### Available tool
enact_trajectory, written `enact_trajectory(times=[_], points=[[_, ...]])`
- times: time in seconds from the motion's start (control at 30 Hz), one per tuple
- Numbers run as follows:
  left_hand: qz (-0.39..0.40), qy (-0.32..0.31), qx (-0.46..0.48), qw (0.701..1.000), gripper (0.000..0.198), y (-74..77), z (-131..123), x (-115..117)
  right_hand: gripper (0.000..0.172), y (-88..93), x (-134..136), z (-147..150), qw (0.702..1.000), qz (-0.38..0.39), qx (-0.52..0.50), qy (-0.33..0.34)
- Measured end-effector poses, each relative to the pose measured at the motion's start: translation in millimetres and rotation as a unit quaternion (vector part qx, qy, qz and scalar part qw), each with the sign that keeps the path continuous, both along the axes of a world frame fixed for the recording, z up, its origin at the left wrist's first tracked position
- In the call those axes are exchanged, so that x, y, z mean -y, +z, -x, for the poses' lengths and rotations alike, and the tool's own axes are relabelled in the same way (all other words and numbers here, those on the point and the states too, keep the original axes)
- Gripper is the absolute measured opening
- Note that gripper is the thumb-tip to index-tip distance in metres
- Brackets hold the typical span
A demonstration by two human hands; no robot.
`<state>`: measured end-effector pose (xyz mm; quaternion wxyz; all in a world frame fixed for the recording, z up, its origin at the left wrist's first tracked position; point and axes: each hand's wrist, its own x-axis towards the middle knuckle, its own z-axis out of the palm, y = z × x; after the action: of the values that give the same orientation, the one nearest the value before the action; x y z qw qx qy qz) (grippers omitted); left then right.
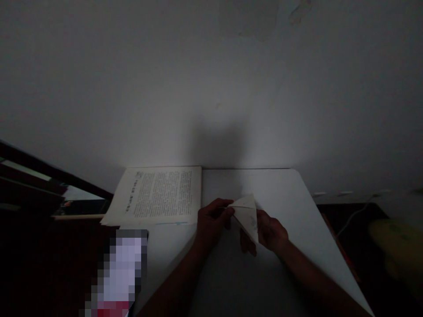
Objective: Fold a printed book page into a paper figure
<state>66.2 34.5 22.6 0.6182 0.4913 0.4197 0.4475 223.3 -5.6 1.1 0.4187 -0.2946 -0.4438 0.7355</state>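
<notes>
A folded piece of paper [246, 215], pale and roughly triangular with faint print on one face, is held up above the white table [264, 185]. My left hand [214, 220] pinches its left corner between thumb and fingers. On the other side, my right hand [271, 230] grips the paper along its right edge; some of its fingers pass behind the sheet and show below it. The parts of the fingers behind the paper are hidden, and the light is dim.
Printed pages [161, 193] lie at the table's back left, against the wall [158, 88]. A blurred-out, phone-like bright screen [120, 268] is at the left edge. A pale cable [355, 213] hangs at right, near a blurry yellowish object [393, 237].
</notes>
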Motion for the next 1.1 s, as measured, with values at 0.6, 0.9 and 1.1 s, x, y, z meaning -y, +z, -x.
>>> enact_trajectory(times=[0.6,0.9,1.1], points=[[-0.027,-0.033,-0.071,0.997,0.023,1.8,-2.0,3.5,0.065,3.7,4.9,0.2,0.996,0.064,-0.019,0.057],[0.047,0.112,-0.049,0.991,0.031,2.1,3.5,-5.4,0.033,8.0,-5.5,3.2,0.951,-0.051,0.169,-0.252],[0.030,0.087,-0.058,0.994,0.030,-0.2,1.4,-3.9,0.029,12.3,-7.1,8.6,0.945,-0.073,0.189,-0.257]])
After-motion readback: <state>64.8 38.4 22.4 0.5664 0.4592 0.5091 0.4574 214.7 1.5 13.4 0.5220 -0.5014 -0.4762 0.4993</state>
